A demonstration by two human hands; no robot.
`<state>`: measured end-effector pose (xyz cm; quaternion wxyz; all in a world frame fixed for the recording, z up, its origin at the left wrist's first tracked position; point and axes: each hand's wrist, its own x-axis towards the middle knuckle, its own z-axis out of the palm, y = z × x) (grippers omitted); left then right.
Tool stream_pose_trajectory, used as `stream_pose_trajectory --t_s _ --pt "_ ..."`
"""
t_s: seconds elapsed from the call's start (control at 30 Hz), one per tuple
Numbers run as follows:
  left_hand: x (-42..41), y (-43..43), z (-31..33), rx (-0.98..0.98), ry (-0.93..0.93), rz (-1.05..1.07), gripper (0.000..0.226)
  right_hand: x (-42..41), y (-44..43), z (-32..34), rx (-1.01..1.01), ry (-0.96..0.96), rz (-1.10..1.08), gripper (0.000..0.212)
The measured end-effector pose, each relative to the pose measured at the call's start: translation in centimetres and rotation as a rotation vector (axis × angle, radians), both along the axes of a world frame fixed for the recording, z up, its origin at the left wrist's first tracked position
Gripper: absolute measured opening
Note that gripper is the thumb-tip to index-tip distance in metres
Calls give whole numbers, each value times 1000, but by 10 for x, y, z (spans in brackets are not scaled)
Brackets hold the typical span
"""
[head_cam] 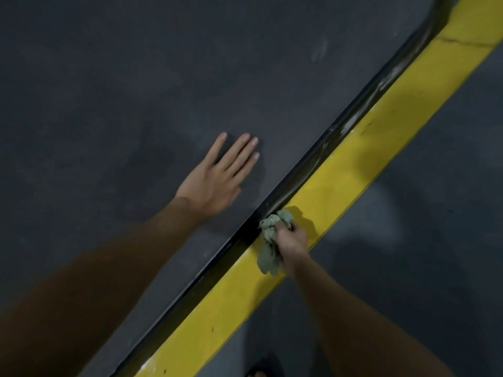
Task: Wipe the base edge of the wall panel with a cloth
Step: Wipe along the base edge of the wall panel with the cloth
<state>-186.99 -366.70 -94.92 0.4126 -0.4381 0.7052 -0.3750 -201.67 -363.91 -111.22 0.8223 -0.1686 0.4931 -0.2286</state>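
Both forearms are bare, no sleeve visible; the left hand (217, 183) and right hand (292, 244) wear no gloves.

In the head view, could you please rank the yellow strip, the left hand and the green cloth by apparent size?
1. yellow strip
2. left hand, nearer the camera
3. green cloth, partly hidden in the right hand

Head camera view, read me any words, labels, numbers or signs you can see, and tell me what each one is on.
None: no text, label, number or sign shows anywhere.
Wall panel: plain dark grey, only faint smudges.
Yellow strip: plain paint with a few dark specks, no lettering.
Black base edge: pale streaks only.
Cloth in the right hand: no tag or print visible.
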Motion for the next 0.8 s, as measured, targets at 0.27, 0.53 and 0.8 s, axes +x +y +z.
stream_pose_trajectory --t_s 0.27,0.53,0.8 --pt "1 -7 -27 -121 87 -58 70 -63 -11 -14 -317 215 321 20" --pt "2 -9 -31 -146 156 -67 69 28 30 -18 -185 76 221 29" --pt "5 -10 -35 -158 144 -93 69 58 -22 -24 -202 209 -75 34"
